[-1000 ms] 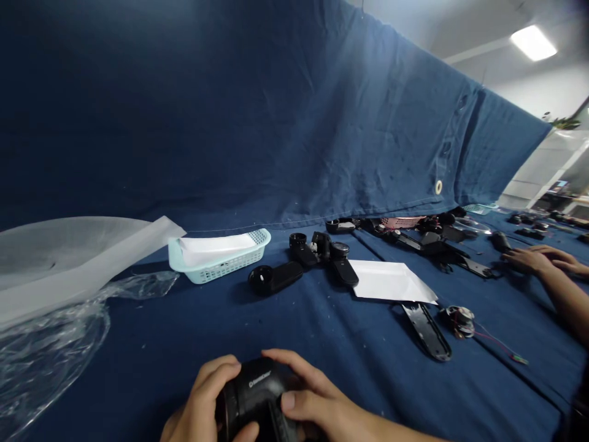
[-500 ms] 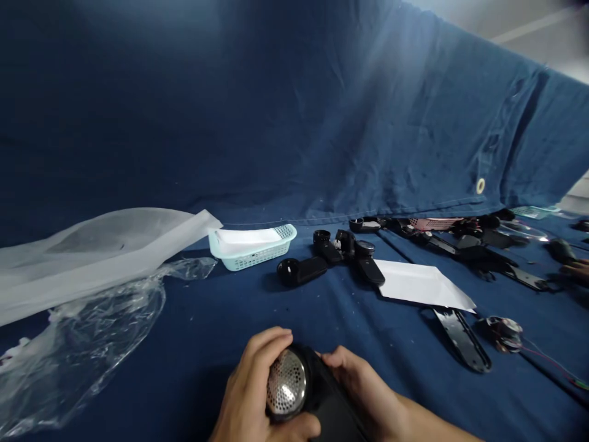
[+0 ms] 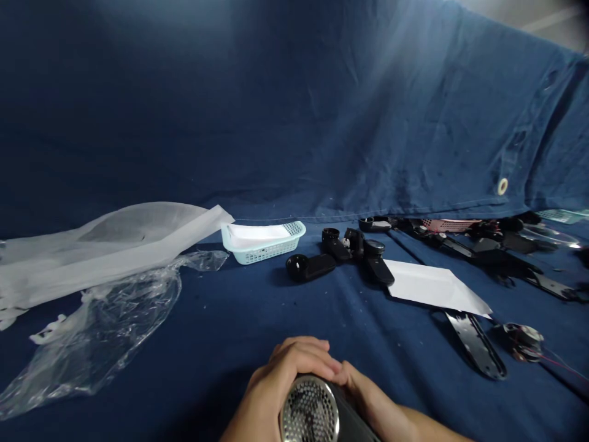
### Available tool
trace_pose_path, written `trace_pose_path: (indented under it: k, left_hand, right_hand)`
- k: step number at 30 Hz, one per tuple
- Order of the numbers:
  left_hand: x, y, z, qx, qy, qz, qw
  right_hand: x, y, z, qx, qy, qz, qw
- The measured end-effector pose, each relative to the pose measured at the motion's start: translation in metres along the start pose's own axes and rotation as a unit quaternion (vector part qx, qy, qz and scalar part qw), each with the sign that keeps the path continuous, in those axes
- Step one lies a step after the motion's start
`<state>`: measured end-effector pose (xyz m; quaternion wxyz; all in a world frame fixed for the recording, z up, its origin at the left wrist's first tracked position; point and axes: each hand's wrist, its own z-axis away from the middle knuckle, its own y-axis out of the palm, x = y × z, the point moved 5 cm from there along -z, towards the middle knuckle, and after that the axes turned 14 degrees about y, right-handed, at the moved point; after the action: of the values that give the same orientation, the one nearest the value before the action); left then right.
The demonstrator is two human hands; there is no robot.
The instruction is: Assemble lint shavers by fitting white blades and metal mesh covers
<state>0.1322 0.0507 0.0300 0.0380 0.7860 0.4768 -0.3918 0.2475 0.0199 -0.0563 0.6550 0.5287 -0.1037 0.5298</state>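
A black handheld device with a round metal mesh head (image 3: 310, 411) is at the bottom centre, its mesh face turned toward me. My left hand (image 3: 276, 383) curls over the top and left side of the head. My right hand (image 3: 368, 402) grips the black body just behind the head, fingers touching those of the left hand. Both hands hold the device just above the blue cloth (image 3: 221, 319).
A pale green basket (image 3: 262, 240) with white paper stands at the back centre. Black device parts (image 3: 335, 258), a white sheet (image 3: 432, 285), a black plate (image 3: 476, 344) and a small motor (image 3: 522, 339) lie to the right. Clear plastic bags (image 3: 101, 307) lie left. A blue curtain (image 3: 294, 110) hangs behind.
The device has been turned so its mesh head faces me, then drawn lower and nearer. The view has swung left, and the other person's hands at the right have gone out of sight.
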Motion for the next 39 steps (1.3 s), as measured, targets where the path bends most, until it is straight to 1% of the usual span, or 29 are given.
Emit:
trace_pose_path:
  k: [3,5,8,11,13,15,16,18,21,27,32,39]
  left_hand:
    - [0.000,-0.001,-0.001,0.017,-0.006,0.009,1.000]
    - [0.001,-0.002,0.001,0.021,-0.008,-0.005,1.000]
    - [0.006,-0.004,0.005,0.008,-0.025,-0.061,0.998]
    - [0.017,-0.009,0.010,-0.008,-0.063,-0.135,0.989]
    - [0.027,-0.012,0.013,-0.010,-0.080,-0.186,0.979]
    - [0.036,-0.015,0.016,-0.001,-0.083,-0.227,0.970]
    - [0.040,-0.015,0.017,0.004,-0.080,-0.241,0.967]
    - [0.046,-0.016,0.020,0.013,-0.072,-0.256,0.964]
    - [0.049,-0.014,0.023,0.013,-0.058,-0.270,0.961]
    - [0.045,-0.010,0.027,-0.006,-0.041,-0.270,0.962]
    - [0.044,-0.008,0.030,-0.001,-0.048,-0.258,0.965]
    - [0.046,-0.012,0.028,0.005,-0.082,-0.250,0.965]
  right_hand:
    - [-0.003,0.002,0.005,0.014,0.037,-0.028,0.999]
    - [-0.001,0.004,0.008,0.026,0.063,-0.063,0.996]
    - [0.010,0.005,0.012,0.030,0.057,-0.110,0.992]
    - [0.025,0.005,0.015,0.049,0.039,-0.092,0.994]
    - [0.036,0.001,0.018,0.033,0.001,-0.056,0.998]
    - [0.044,-0.007,0.020,-0.017,-0.035,-0.023,0.999]
    - [0.045,-0.010,0.020,-0.038,-0.038,-0.011,0.998]
    - [0.045,-0.014,0.019,-0.057,-0.031,0.003,0.998]
    - [0.044,-0.016,0.017,-0.058,-0.035,0.005,0.998]
    - [0.045,-0.016,0.016,-0.057,-0.038,0.015,0.998]
    - [0.047,-0.015,0.015,-0.056,-0.038,0.029,0.997]
    - [0.046,-0.015,0.015,-0.021,-0.048,0.028,0.998]
